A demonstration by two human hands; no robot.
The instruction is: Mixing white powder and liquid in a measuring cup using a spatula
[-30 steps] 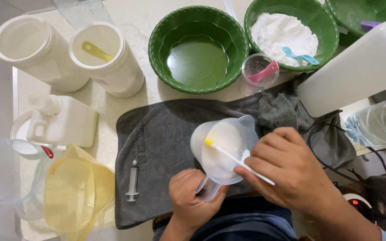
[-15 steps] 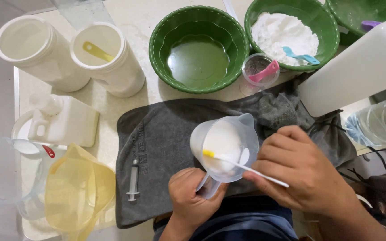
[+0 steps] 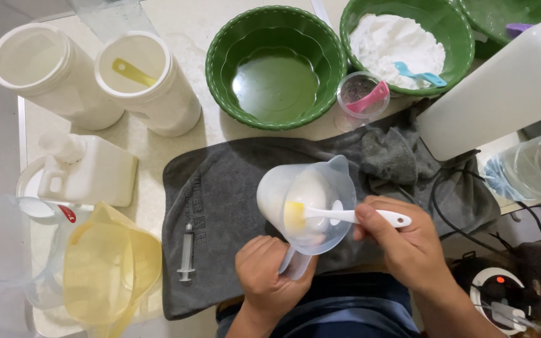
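Measuring cup (image 3: 308, 203), clear plastic, tilted over the grey towel (image 3: 220, 200), likely light, rigid and slick; left hand (image 3: 267, 278) fingers closed around its handle, right hand (image 3: 408, 244) pinching a white spatula (image 3: 345, 216) inside it.

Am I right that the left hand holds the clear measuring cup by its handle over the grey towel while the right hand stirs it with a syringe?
Not quite. The head view shows the right hand stirring with a white spatula, not a syringe; the syringe lies untouched on the grey towel. The left hand does hold the clear measuring cup by its handle over the towel.
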